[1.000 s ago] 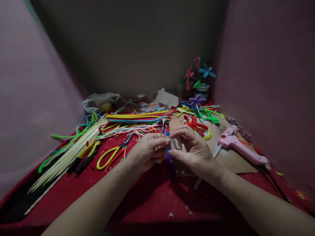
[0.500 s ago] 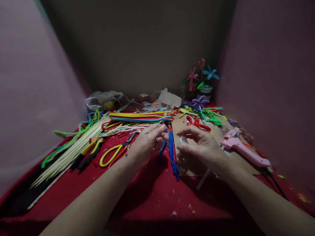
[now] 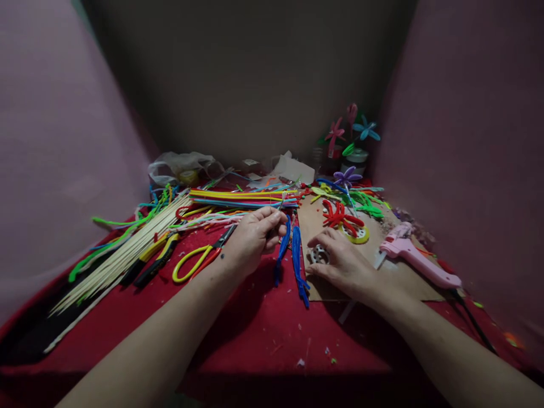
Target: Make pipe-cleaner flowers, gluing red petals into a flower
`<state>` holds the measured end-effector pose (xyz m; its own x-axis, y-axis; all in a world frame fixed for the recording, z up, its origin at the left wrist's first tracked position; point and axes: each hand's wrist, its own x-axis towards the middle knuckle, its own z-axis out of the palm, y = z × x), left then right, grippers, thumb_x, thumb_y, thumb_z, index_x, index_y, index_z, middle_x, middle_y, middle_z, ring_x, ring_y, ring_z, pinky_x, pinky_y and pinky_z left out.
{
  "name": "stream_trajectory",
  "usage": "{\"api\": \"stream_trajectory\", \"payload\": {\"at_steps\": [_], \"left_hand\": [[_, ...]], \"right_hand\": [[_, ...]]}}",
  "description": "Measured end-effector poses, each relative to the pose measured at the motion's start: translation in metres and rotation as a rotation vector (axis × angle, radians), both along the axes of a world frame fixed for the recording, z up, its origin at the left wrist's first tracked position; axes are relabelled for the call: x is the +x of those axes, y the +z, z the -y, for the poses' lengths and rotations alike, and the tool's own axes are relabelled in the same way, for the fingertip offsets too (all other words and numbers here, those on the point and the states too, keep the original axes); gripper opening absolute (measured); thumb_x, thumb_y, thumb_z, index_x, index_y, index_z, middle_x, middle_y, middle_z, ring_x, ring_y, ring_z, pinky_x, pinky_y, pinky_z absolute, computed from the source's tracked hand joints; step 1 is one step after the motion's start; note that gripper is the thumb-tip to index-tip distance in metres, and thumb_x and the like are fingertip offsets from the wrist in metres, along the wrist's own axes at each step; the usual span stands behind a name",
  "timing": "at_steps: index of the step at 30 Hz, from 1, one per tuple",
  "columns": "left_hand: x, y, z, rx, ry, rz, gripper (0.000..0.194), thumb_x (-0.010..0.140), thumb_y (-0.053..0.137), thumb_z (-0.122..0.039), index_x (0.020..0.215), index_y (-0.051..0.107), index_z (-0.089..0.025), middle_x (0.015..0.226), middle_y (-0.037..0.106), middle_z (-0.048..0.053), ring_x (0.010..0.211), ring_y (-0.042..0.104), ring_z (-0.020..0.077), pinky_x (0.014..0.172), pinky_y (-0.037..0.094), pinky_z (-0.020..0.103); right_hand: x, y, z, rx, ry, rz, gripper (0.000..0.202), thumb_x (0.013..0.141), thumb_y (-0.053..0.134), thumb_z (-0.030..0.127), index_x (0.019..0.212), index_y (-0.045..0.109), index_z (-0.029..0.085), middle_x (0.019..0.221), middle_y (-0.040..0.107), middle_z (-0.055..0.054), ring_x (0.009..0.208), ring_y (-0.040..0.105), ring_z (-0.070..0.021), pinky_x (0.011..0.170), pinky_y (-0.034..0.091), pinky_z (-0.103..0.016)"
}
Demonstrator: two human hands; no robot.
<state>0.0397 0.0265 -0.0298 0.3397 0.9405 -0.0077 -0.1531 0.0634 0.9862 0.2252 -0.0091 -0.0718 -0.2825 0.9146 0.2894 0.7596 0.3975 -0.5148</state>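
My left hand is closed, thumb and fingers pinched on something thin that I cannot make out. Just right of it, blue pipe cleaners lie on the red cloth. My right hand curls its thumb and fingers around a small white disc with holes, low over the left part of the cardboard. Behind that hand rest a red pipe-cleaner shape and a yellow-rimmed disc.
Yellow-and-red scissors, black-and-yellow pliers and light sticks lie at left. Coloured pipe cleaners are behind. A pink glue gun sits at right; pipe-cleaner flowers stand at the back.
My right hand has lowered with the white disc, now turned so its holes show. The yellow-rimmed disc has come into fuller view. My left hand has risen slightly, fingers more closed.
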Motion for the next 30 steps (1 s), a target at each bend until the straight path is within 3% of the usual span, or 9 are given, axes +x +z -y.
{"api": "stream_trajectory", "payload": {"at_steps": [9, 15, 23, 30], "left_hand": [[0.0, -0.004, 0.001, 0.037, -0.035, -0.015, 0.017, 0.079, 0.055, -0.031, 0.081, 0.057, -0.014, 0.062, 0.057, -0.001, 0.039, 0.039, 0.0021, 0.036, 0.025, 0.014], [0.004, -0.002, 0.004, -0.005, -0.058, -0.02, 0.015, 0.078, 0.056, -0.028, 0.08, 0.056, -0.012, 0.059, 0.053, -0.001, 0.037, 0.034, 0.0007, 0.035, 0.019, 0.013], [0.005, -0.002, 0.008, -0.054, -0.031, -0.022, 0.013, 0.078, 0.054, -0.024, 0.08, 0.057, -0.011, 0.06, 0.053, -0.001, 0.04, 0.037, 0.0007, 0.037, 0.021, 0.012], [0.006, -0.002, 0.005, 0.009, -0.04, -0.048, 0.013, 0.079, 0.049, -0.024, 0.08, 0.053, -0.012, 0.058, 0.056, -0.001, 0.033, 0.036, 0.0019, 0.032, 0.023, 0.014]], "right_hand": [[-0.002, 0.003, 0.001, 0.017, 0.044, -0.01, 0.023, 0.073, 0.064, 0.038, 0.086, 0.061, 0.018, 0.088, 0.055, -0.007, 0.084, 0.05, -0.0212, 0.073, 0.04, -0.035], [-0.004, 0.011, 0.004, 0.079, -0.049, -0.161, 0.006, 0.078, 0.059, 0.023, 0.075, 0.062, 0.018, 0.078, 0.056, -0.005, 0.08, 0.052, -0.0189, 0.072, 0.041, -0.033], [-0.004, 0.008, 0.0, 0.093, -0.089, -0.244, 0.011, 0.077, 0.055, 0.015, 0.068, 0.061, 0.018, 0.072, 0.056, -0.004, 0.074, 0.054, -0.0173, 0.066, 0.042, -0.03], [-0.007, 0.005, 0.001, 0.125, -0.091, -0.215, 0.013, 0.077, 0.055, 0.015, 0.065, 0.06, 0.017, 0.071, 0.057, -0.004, 0.073, 0.053, -0.0167, 0.067, 0.041, -0.03]]}}
